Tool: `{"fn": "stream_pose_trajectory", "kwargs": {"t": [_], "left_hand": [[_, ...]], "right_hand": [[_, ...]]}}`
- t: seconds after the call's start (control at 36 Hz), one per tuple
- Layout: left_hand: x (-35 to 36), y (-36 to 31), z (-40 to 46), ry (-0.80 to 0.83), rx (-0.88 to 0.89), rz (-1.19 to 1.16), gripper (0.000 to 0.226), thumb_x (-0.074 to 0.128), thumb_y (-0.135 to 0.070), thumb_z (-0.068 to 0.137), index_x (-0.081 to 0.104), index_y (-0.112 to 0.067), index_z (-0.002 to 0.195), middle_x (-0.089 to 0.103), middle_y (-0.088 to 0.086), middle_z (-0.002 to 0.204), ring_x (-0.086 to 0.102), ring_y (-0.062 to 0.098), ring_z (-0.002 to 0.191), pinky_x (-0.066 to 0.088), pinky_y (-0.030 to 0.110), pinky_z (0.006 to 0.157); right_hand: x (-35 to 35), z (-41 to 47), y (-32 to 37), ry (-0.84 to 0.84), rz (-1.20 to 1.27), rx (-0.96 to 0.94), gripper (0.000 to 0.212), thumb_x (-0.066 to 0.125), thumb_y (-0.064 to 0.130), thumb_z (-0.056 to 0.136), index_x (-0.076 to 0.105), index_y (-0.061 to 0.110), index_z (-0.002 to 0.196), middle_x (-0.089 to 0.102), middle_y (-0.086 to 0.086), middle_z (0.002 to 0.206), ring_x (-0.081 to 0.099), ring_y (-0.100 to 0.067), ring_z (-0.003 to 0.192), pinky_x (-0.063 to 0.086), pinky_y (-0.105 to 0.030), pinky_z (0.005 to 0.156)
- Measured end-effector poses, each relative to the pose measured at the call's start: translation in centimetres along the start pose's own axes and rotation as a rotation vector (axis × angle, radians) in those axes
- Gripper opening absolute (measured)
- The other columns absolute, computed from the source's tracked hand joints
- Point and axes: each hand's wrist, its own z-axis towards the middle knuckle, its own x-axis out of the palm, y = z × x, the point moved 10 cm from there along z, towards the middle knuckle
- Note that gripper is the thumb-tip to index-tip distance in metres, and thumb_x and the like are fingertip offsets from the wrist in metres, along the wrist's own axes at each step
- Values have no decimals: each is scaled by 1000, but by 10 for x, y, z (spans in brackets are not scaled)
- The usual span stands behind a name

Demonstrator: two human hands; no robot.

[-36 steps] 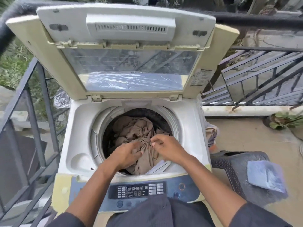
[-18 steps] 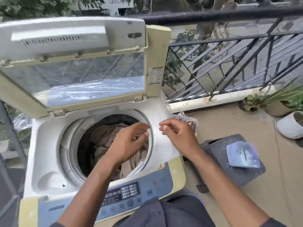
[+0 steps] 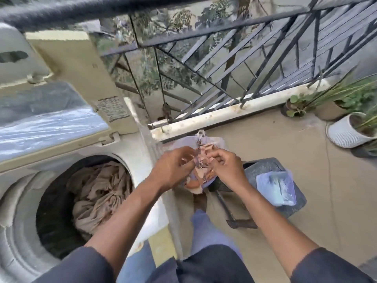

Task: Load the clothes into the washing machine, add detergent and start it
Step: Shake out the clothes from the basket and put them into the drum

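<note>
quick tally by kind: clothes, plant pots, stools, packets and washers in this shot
Clothes: 2, the tan garment in the drum and the patterned cloth that the left hand and right hand grip
Plant pots: 3
Stool: 1
Packet: 1
Washing machine: 1
Total: 8

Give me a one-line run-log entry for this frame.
phase: loading | left hand + right hand: gripping patterned cloth beside washer | drum: brown clothes inside | lid: open
</note>
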Motion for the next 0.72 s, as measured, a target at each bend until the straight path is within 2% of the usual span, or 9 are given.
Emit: {"fn": "stream_pose_trajectory", "kwargs": {"t": [0.11,0.19,0.25,0.33,0.44,0.5,0.56,0.64,0.72], "left_hand": [[34,6,53,51,-90,49,24,65,-32,101,72,-24,122,76,-4,117,67,12,96,55,31,92],[60,22,86,83,-203,25,28,65,-32,101,72,-20,125,74,3,124,70,22,109,55,37,99],[77,38,104,108,-280,7,28,64,-30,102,71,-17,126,73,6,124,69,25,110,54,37,99],[100,62,127,144,-358,5,23,64,-28,102,71,-19,122,75,4,119,71,23,108,54,32,95],[123,101,150,150,-469,1,23,65,-31,101,72,-22,122,74,-2,122,70,21,112,51,30,95],[133,118,161,140,-503,-29,22,64,-30,101,72,-22,120,75,-2,118,71,22,109,53,32,95],[145,134,170,137,-530,-76,28,62,-38,101,72,-23,121,77,-4,116,72,21,106,56,37,96],[159,157,182,119,-560,-120,57,53,-66,89,72,-24,122,77,-4,117,73,22,107,57,43,98],[172,177,187,128,-616,-105,57,49,-57,81,70,-25,124,75,-2,123,71,25,113,56,44,100]], "right_hand": [[7,56,-62,59,-57,104,20,63,18,91,77,27,103,77,7,99,73,-12,87,60,-33,81],[23,99,-117,144,-138,175,27,57,29,85,72,28,108,77,1,100,74,-23,90,61,-40,82],[30,122,-136,197,-195,195,34,55,33,81,72,29,110,78,-1,105,74,-26,95,61,-42,84],[33,149,-141,252,-266,173,27,63,28,87,75,30,111,77,3,114,74,-24,98,59,-34,82],[45,187,-167,311,-320,191,28,64,23,91,68,36,116,76,4,102,72,-21,88,60,-33,72],[54,205,-180,327,-326,199,23,63,22,93,68,35,112,74,1,100,71,-25,85,59,-32,67],[60,225,-192,319,-354,192,20,64,23,93,68,31,111,74,-3,98,71,-29,84,56,-32,65],[70,257,-206,272,-452,155,18,64,20,92,69,19,109,72,-10,102,69,-34,90,55,-37,71],[84,283,-224,224,-519,139,31,63,18,94,63,13,124,63,-16,117,62,-37,107,56,-43,84]]}}
